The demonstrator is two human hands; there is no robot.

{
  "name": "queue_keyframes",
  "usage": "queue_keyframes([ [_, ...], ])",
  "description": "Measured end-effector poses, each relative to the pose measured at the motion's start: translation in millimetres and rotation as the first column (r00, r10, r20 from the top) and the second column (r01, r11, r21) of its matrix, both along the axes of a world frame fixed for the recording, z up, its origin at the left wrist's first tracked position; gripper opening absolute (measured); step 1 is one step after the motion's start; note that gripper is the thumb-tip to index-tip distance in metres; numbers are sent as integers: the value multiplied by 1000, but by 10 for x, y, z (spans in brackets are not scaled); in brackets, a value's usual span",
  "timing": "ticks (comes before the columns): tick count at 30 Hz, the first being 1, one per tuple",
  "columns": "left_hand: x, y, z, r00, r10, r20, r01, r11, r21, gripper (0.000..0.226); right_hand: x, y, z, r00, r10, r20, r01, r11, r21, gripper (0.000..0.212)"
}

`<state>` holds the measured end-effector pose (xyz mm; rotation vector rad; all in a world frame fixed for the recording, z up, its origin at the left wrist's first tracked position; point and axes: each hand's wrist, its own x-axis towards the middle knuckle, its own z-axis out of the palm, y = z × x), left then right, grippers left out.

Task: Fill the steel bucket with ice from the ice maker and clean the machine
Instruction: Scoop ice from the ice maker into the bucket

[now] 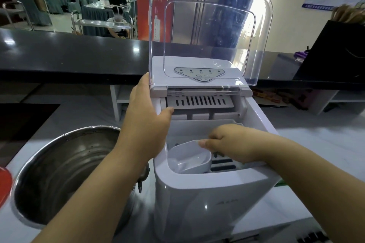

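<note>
A white ice maker (207, 193) stands on the counter with its clear plastic lid (209, 31) swung up and open. My left hand (147, 112) rests flat against the machine's upper left side, thumb over the inner edge. Inside the ice compartment, my right hand (227, 141) pinches the rim of a white plastic scoop (187, 161), which holds a few pale ice pieces. The steel bucket (59, 173) sits to the left of the machine, partly behind my left forearm; no ice shows inside it.
A black raised counter (69, 55) runs across behind the machine. A black box (335, 51) stands at the right on it. A red object (4, 183) touches the frame's left edge. People sit at tables in the hall beyond.
</note>
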<state>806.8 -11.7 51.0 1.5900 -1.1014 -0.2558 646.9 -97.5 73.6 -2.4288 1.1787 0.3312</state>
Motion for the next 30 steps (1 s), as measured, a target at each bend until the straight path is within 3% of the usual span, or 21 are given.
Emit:
queue_keyframes([
  [6,20,2,-26,1000,-6,-10,6,999,-48,58,-78,-51,42,948,-209,240,173,971,164,41],
  [17,121,55,-52,1000,8,4,-7,999,-38,50,-78,-100,50,778,-438,449,276,882,382,31],
  [24,156,267,-132,998,57,23,-55,993,-101,21,-35,-56,93,639,-316,702,257,947,192,44],
  [30,397,567,-159,984,158,80,-149,983,-105,12,155,127,191,572,-244,783,234,964,129,38],
])
